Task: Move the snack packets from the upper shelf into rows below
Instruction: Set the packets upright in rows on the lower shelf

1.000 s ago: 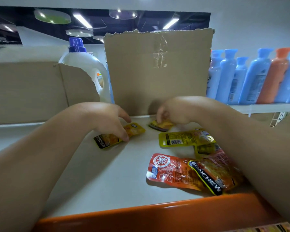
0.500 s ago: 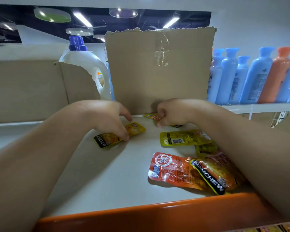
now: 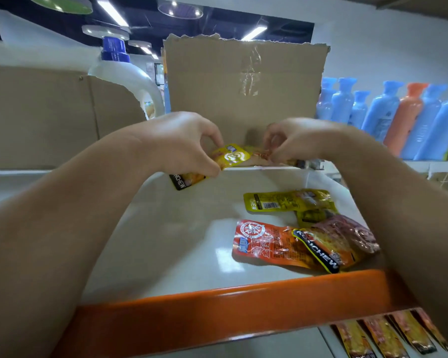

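A shop: stocked shelves [image 3: 217,303] with bottles [image 3: 380,112], snack packets [image 3: 269,241]

KONCHEW runs along the black edge of a yellow snack packet [image 3: 326,250].

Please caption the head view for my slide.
Left hand grips a yellow foil snack packet, right hand pinches a second packet, above the white upper shelf where more packets lie.
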The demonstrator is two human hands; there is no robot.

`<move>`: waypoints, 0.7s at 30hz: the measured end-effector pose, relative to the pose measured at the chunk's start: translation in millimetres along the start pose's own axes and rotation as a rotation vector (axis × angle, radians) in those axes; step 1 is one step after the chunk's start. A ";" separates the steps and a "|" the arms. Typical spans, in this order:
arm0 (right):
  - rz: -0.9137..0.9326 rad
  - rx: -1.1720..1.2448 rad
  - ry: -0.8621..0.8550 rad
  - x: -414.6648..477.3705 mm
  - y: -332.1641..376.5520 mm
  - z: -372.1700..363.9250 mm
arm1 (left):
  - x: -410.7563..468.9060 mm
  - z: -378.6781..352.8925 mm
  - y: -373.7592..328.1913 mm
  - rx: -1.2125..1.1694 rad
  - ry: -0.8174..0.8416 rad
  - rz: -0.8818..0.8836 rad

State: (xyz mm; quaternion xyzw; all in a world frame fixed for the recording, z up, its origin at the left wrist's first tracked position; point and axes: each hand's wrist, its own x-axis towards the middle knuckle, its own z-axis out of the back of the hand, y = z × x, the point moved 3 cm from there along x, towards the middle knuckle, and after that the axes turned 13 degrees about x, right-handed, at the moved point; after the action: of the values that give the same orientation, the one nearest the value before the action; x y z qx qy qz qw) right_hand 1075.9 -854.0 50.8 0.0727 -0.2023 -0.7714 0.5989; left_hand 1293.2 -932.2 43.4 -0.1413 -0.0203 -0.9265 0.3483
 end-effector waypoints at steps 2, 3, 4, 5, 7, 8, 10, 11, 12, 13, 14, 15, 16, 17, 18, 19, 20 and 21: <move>0.011 0.034 -0.056 -13.1 0.5 13.8 | -1.9 0.8 -6.2 -0.008 -0.022 -0.034; 0.019 0.059 -0.083 -20.4 1.0 18.1 | -3.0 2.6 -9.7 -0.013 -0.039 -0.058; 0.027 0.086 -0.114 -28.5 1.4 20.8 | -4.7 5.3 -13.1 -0.021 -0.059 -0.081; 0.036 0.117 -0.146 -38.3 1.9 21.9 | -7.0 8.6 -16.4 -0.030 -0.081 -0.105; 0.057 0.211 -0.213 -61.7 -0.5 18.2 | -13.7 14.5 -24.2 -0.039 -0.130 -0.163; 0.062 0.261 -0.257 -74.0 -3.6 15.8 | -17.9 16.3 -28.7 -0.040 -0.159 -0.196; 0.071 0.317 -0.368 -98.8 -11.7 11.8 | -27.2 17.7 -40.4 -0.046 -0.206 -0.259; 0.077 0.325 -0.424 -112.0 -15.1 10.8 | -31.9 18.4 -48.1 -0.049 -0.228 -0.289; 0.084 0.324 -0.472 -124.7 -18.6 11.2 | -36.3 20.2 -57.2 -0.057 -0.251 -0.317; 0.090 0.327 -0.507 -136.6 -21.7 11.7 | -40.8 22.1 -66.9 -0.065 -0.273 -0.344; 0.095 0.350 -0.535 -150.4 -25.4 13.7 | -45.9 24.7 -79.0 -0.072 -0.297 -0.372; 0.103 0.391 -0.557 -164.5 -29.5 16.6 | -50.7 27.0 -91.7 -0.077 -0.322 -0.400; 0.107 0.426 -0.575 -177.8 -35.5 19.9 | -55.1 28.3 -104.3 -0.086 -0.345 -0.423; 0.102 0.435 -0.600 -191.8 -42.4 24.3 | -58.4 27.7 -118.2 -0.095 -0.362 -0.443; 0.091 0.424 -0.625 -205.3 -50.9 29.0 | -61.4 25.0 -132.8 -0.103 -0.369 -0.460; 0.077 0.412 -0.647 -218.6 -60.9 33.5 | -63.8 20.8 -148.7 -0.112 -0.371 -0.478; 0.063 0.417 -0.661 -231.8 -72.0 37.9 | -66.5 15.9 -166.0 -0.127 -0.374 -0.500; 0.046 0.439 -0.672 -246.1 -83.7 42.2 | -68.5 10.5 -184.1 -0.151 -0.378 -0.517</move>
State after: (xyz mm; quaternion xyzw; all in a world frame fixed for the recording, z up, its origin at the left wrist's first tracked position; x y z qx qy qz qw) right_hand 1053.0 -593.0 23.6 -0.0621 -0.5486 -0.6770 0.4867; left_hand 1225.1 -747.7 45.7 -0.3264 -0.0510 -0.9404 0.0801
